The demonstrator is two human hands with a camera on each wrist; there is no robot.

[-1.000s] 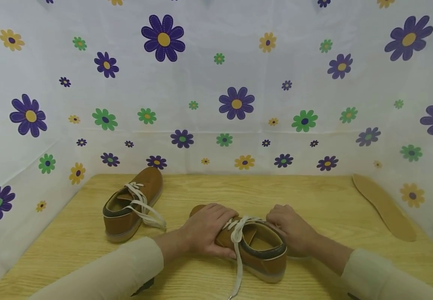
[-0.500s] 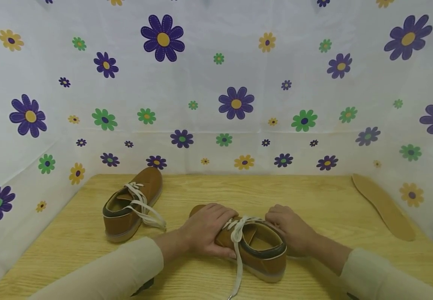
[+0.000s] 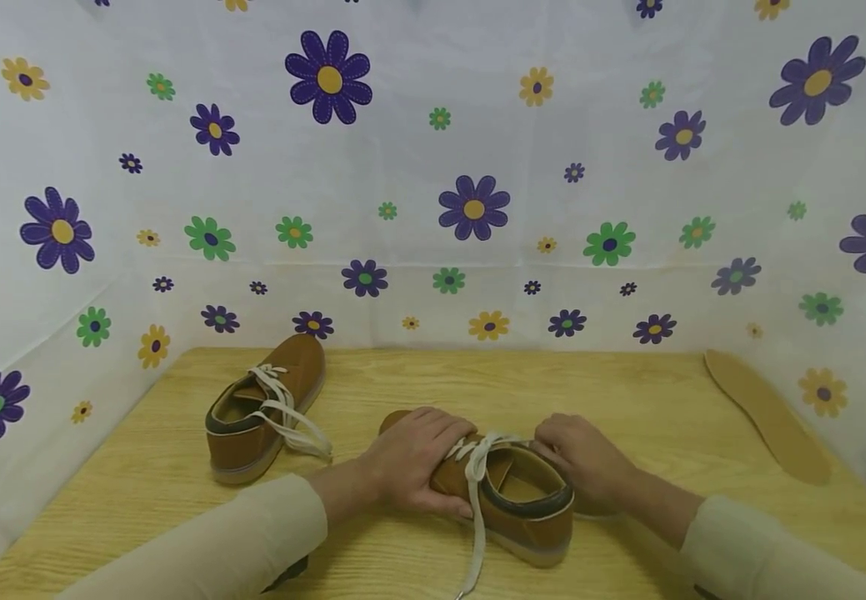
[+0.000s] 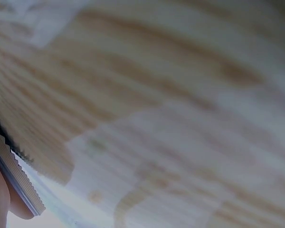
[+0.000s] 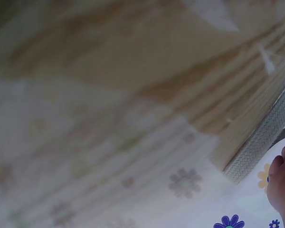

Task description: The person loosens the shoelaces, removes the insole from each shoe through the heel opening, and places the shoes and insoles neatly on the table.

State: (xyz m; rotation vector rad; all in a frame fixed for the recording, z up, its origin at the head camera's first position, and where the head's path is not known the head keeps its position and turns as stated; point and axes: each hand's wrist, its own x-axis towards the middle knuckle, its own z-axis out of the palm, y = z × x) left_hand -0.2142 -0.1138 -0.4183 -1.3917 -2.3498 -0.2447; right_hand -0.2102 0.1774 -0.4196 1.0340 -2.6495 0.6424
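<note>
Held shoe: a brown lace-up shoe sits on the table a little below the middle of my view, between five and six o'clock, toe to ten, heel to four.
Its lace: a flat off-white lace loops at the throat, one end hanging over the near side toward six o'clock.
Left hand: the left hand grips the front of the shoe from its ten o'clock side, thumb on the near flank, fingers over the far one.
Right hand: the right hand, at two o'clock of the collar, has its fingers curled in, pinching a short stretch of that lace.
Sleeves: pale cuffs, the left sleeve coming from eight o'clock, the right sleeve from four.
Second shoe: a matching brown shoe stands at ten o'clock of the first, toe to one, laces loose.
Insole: a tan insole lies between two and three o'clock, along the table's right edge.
Table: wood-grain tabletop.
Backdrop: white cloth printed with purple, green and yellow flowers.
</note>
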